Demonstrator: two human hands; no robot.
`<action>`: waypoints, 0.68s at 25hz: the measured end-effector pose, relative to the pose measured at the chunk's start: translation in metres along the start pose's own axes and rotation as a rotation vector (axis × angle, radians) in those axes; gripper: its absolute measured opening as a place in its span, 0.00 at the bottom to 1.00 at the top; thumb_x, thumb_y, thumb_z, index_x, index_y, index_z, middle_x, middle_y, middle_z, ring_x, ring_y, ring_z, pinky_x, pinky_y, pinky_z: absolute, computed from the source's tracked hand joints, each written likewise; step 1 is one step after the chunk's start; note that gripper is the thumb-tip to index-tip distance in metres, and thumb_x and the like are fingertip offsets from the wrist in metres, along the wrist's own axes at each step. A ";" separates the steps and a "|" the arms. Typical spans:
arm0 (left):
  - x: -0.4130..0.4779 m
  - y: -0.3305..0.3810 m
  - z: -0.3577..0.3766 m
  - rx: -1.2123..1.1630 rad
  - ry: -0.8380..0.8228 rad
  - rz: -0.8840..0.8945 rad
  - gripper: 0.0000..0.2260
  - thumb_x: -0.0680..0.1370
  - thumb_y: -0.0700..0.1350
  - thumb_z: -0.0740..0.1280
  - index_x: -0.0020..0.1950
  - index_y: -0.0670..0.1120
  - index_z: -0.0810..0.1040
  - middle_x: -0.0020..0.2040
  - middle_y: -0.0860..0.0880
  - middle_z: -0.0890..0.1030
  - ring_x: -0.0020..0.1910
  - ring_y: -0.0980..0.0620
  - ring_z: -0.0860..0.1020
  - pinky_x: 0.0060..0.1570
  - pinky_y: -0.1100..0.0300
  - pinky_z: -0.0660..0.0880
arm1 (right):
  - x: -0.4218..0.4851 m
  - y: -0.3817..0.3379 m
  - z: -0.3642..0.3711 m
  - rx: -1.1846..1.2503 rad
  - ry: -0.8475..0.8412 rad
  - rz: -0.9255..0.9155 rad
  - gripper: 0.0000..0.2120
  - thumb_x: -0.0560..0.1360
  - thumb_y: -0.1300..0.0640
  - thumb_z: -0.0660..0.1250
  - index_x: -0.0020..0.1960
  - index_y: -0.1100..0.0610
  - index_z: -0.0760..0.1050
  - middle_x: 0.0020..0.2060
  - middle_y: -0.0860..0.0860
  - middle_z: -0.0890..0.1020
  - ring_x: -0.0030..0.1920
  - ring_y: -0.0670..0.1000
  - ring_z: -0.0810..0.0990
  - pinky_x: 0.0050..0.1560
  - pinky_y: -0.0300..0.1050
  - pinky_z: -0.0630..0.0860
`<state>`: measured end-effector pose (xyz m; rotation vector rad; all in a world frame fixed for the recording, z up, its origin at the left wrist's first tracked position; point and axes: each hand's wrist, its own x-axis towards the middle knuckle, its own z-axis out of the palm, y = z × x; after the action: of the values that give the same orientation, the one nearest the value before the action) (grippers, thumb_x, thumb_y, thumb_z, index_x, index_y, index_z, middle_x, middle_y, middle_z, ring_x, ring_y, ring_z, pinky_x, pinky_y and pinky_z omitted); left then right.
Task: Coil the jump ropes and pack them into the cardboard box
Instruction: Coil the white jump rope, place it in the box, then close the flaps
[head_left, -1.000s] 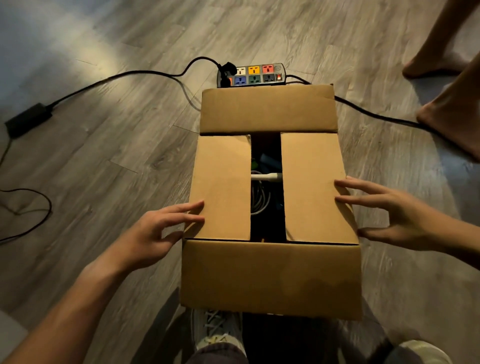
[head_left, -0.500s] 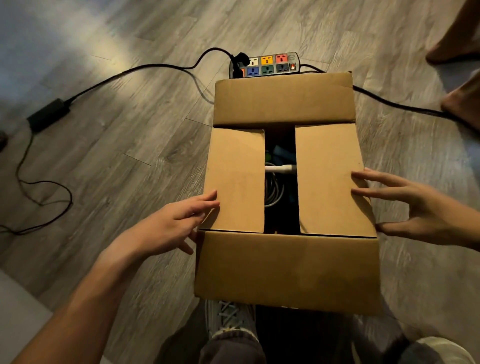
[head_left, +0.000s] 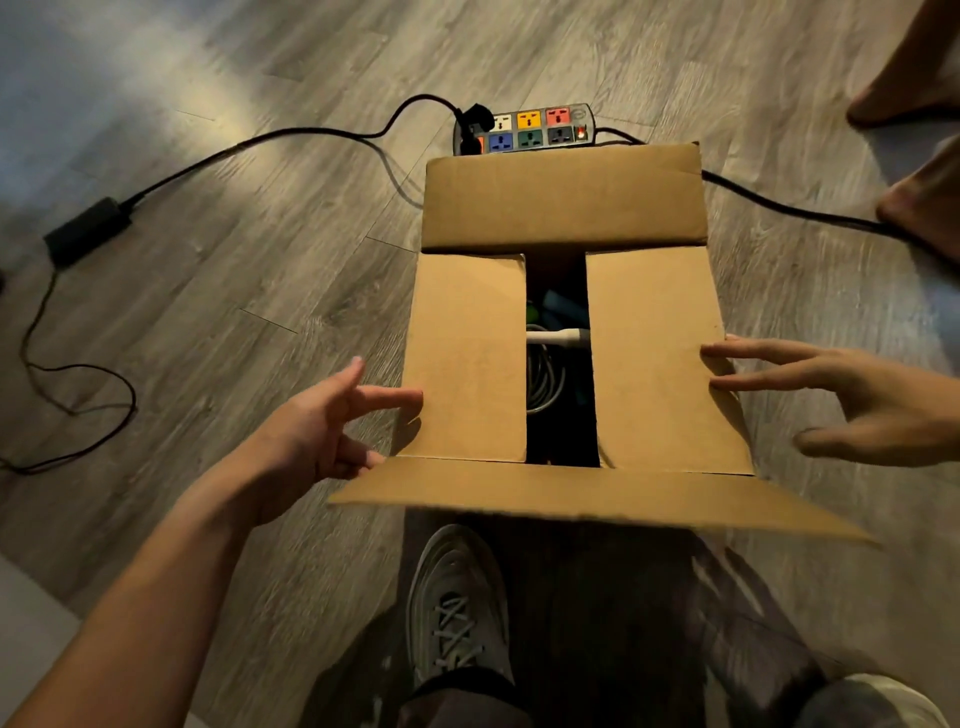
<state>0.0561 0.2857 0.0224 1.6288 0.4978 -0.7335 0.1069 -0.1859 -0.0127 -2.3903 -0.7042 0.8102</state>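
Starting at the left, the left hand (head_left: 322, 431) holds nothing, fingers loosely spread, its forefinger touching the edge of the cardboard box's (head_left: 467, 353) left inner flap. Between the two inner flaps a dark gap shows the jump ropes (head_left: 545, 384) lying coiled inside, so packing looks essentially done. The near and far outer flaps stand open, and closing them appears to be what is left. The right hand (head_left: 857, 405) lays straight fingers on the right flap, gripping nothing. How many ropes lie inside is hidden under the flaps, and the near flap's edge is blurred.
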 end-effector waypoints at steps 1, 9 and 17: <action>-0.001 0.001 0.001 -0.065 0.011 -0.017 0.31 0.81 0.64 0.47 0.61 0.48 0.83 0.60 0.50 0.82 0.35 0.46 0.77 0.35 0.59 0.76 | 0.000 0.001 0.000 0.001 -0.013 -0.007 0.37 0.68 0.45 0.76 0.71 0.29 0.64 0.76 0.29 0.55 0.76 0.34 0.53 0.72 0.48 0.58; -0.001 0.003 0.006 -0.291 0.091 0.014 0.37 0.80 0.67 0.49 0.58 0.37 0.81 0.56 0.35 0.83 0.55 0.41 0.79 0.49 0.56 0.79 | 0.001 -0.008 -0.002 0.032 -0.033 -0.006 0.43 0.61 0.27 0.73 0.72 0.29 0.61 0.75 0.28 0.54 0.75 0.34 0.54 0.71 0.49 0.61; 0.008 0.001 0.013 -0.405 0.214 0.032 0.29 0.80 0.64 0.56 0.58 0.40 0.78 0.55 0.41 0.83 0.47 0.43 0.83 0.46 0.57 0.82 | 0.008 -0.034 0.009 0.156 0.289 0.070 0.16 0.69 0.39 0.71 0.56 0.34 0.77 0.57 0.31 0.76 0.59 0.27 0.72 0.48 0.30 0.74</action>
<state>0.0600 0.2724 0.0168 1.3343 0.7216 -0.4018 0.0962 -0.1532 -0.0015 -2.3344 -0.4284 0.5105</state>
